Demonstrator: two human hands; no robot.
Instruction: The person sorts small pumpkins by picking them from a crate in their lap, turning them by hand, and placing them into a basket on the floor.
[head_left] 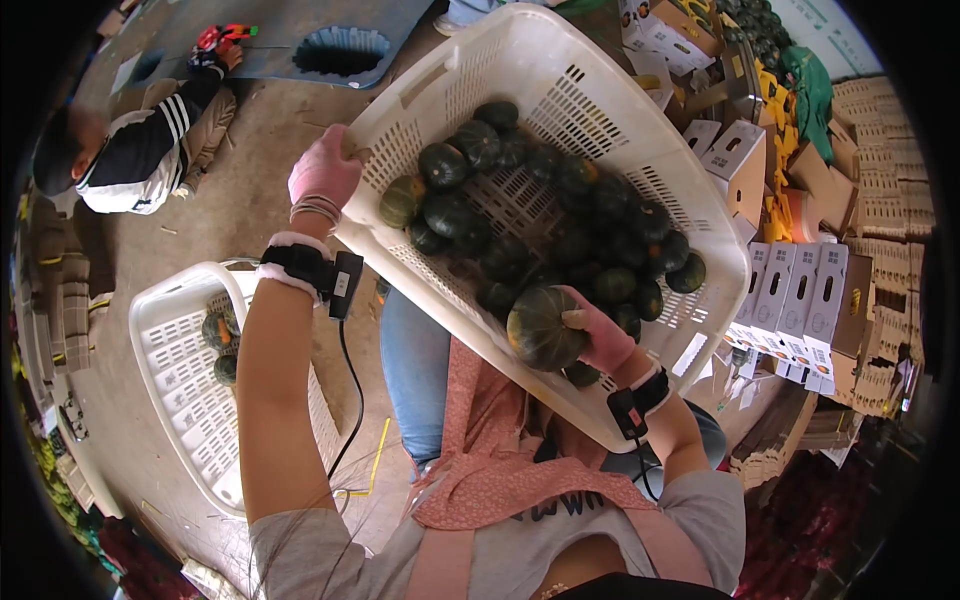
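A large white plastic crate point(400, 92) is tilted in front of me, with many small dark green pumpkins point(475, 145) inside. My left hand point(325, 178), in a pink glove, is closed on the crate's left rim. In my right hand point(602, 338), also pink-gloved, is a bigger green pumpkin point(545, 328) with an orange patch, over the near side of the crate. The thumb lies across the top of this pumpkin; the fingers beneath it are hidden. Both wrists carry black straps with small boxes and cables.
A second white crate point(185, 400) with a few pumpkins stands on the floor at left. Another person point(140, 150) sits at upper left, a hand on a red toy point(218, 40) on a blue surface point(280, 30). White cartons point(795, 290) and stacked cardboard point(880, 180) line the right.
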